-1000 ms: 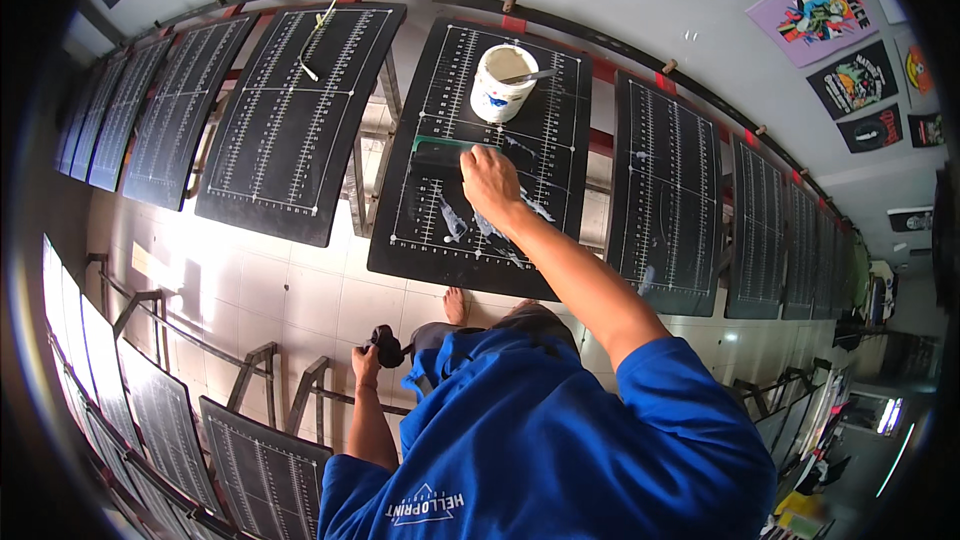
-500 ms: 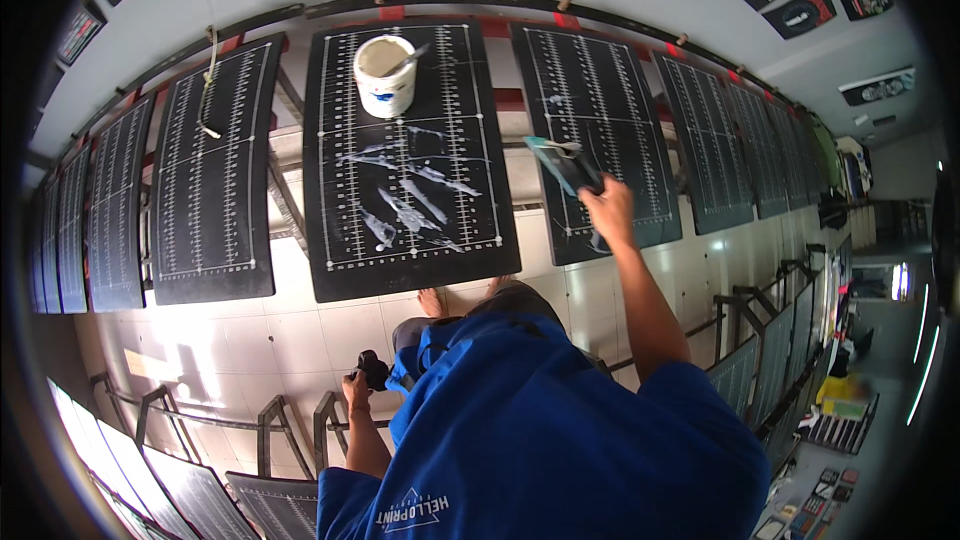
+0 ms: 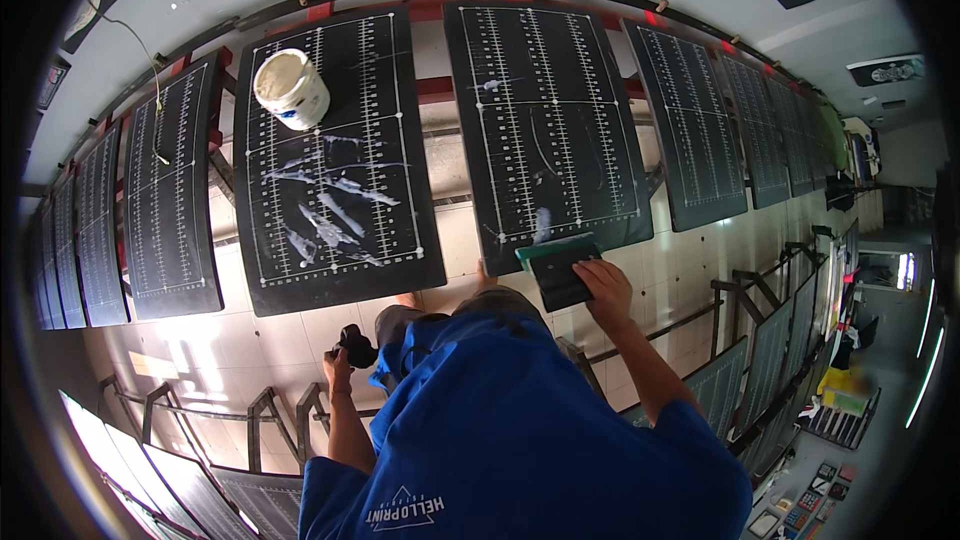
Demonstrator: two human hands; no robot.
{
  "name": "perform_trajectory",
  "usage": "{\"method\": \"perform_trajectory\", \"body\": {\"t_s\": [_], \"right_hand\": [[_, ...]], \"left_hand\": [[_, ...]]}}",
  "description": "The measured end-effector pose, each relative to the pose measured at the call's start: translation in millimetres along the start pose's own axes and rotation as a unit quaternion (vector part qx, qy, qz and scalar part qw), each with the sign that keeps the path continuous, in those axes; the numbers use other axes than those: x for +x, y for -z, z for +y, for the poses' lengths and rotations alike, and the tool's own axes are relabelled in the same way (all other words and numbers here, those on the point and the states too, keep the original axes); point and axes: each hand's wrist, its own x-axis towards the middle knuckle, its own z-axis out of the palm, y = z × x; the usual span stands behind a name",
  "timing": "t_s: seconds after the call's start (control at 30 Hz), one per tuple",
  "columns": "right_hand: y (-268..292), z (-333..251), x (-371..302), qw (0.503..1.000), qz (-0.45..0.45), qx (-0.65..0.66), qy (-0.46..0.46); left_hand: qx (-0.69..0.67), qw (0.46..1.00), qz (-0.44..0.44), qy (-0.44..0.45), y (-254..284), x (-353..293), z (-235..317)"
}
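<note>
My right hand (image 3: pixel 607 292) grasps a squeegee (image 3: pixel 562 278) by its right end, the fingers laid over the black body and the green strip turned away from me. I hold the squeegee across the near edge of the right board (image 3: pixel 615 202), left of that edge's middle; whether it touches the surface I cannot tell. Just beyond the green strip a pale smear (image 3: pixel 542 224) marks the board, close to the near edge.

My left hand (image 3: pixel 338 372) is closed around a small black object (image 3: pixel 356 347), held low beside my leg, well apart from the boards; I cannot make out what it is.

On the left board (image 3: pixel 405 282), a white tub (image 3: pixel 292 90) with pale stuff inside stands near the far left corner. Whitish streaks (image 3: pixel 330 225) spread over the half nearer to me, reaching close to the near edge. Farther left, a pale cord (image 3: pixel 160 130) hangs down over another black board (image 3: pixel 185 275), near its far edge. My shirt (image 3: pixel 560 420) is blue.
</note>
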Motion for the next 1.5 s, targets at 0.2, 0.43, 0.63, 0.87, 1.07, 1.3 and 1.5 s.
{"method": "perform_trajectory", "body": {"t_s": [0.2, 0.43, 0.63, 0.87, 1.07, 1.3, 1.5], "right_hand": [[-37, 51, 112, 0.999, 0.042, -0.011, 0.019], [-48, 115, 297, 0.998, 0.019, 0.012, 0.054], [-46, 129, 354, 1.0, -0.004, -0.007, 0.029], [-79, 117, 362, 0.998, 0.018, 0.001, 0.062], [-47, 90, 267, 0.994, -0.014, 0.031, 0.107], [21, 70, 227, 0.954, -0.295, -0.009, -0.047], [-1, 34, 289, 0.869, -0.288, 0.353, -0.192]], "left_hand": [[0.007, 0.999, 0.036, 0.009, -46, -68, -14], [-0.013, 0.995, 0.093, -0.044, -68, -127, -88], [-0.083, 0.987, 0.126, 0.048, -103, -189, -99], [-0.079, 0.986, 0.141, 0.047, -99, -205, -84], [-0.085, 0.987, 0.128, 0.04, -108, -191, -87], [-0.104, 0.987, 0.119, 0.041, -112, -157, -78], [-0.138, 0.984, 0.114, 0.002, -96, -141, -80]]}}
